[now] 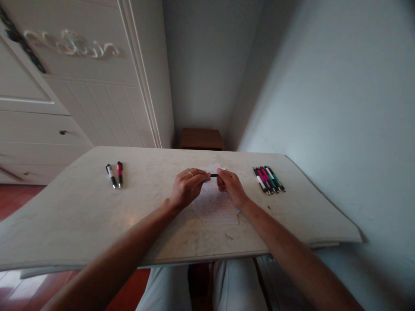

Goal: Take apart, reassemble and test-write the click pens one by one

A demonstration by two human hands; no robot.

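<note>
My left hand (187,186) and my right hand (231,185) meet over the middle of a pale table (97,216). Between their fingertips they grip a dark pen (213,175), held level, each hand on one end. Only a short black stretch of it shows between the fingers. A ring sits on a finger of my left hand. Under the hands lies a sheet of paper (215,209) with faint handwriting.
Two pens (115,174), one white and one pink, lie at the table's left. A row of several pens (269,179) lies at the right. A white cabinet (81,86) stands behind on the left, a wall runs along the right, and a brown stool (201,139) sits beyond the far edge.
</note>
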